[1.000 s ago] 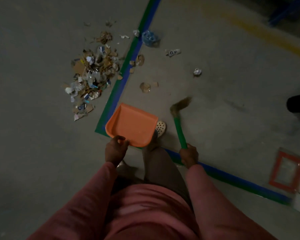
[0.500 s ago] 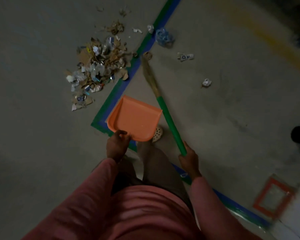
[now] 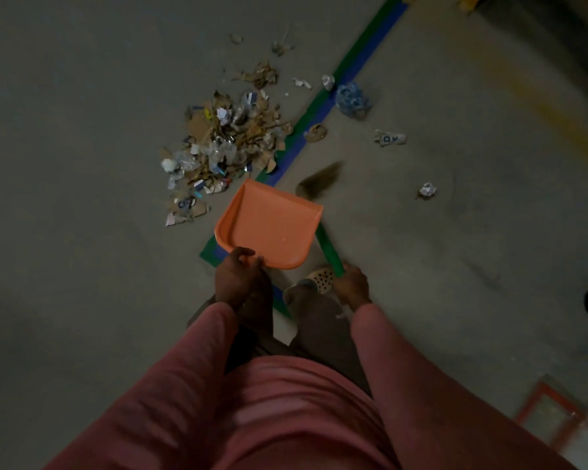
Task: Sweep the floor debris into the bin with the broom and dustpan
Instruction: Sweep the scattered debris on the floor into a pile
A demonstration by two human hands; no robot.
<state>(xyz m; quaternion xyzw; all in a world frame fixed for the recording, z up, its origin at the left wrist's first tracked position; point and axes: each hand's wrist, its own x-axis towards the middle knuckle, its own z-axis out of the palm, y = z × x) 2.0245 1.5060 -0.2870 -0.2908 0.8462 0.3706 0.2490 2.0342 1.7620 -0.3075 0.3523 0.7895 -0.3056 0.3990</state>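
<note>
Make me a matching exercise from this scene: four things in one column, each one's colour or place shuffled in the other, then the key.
1. dustpan
2. broom
3. debris pile
4. crumpled plastic

A. on the floor, left of the tape line
B. orange, held by the left hand
C. blue, at the tape's right side
D. green handle, held by the right hand

Pairs: 1-B, 2-D, 3-A, 4-C.

The broom bristles [image 3: 318, 181] are blurred, and the dustpan [image 3: 269, 225] hides part of the green broom handle [image 3: 329, 250].
</note>
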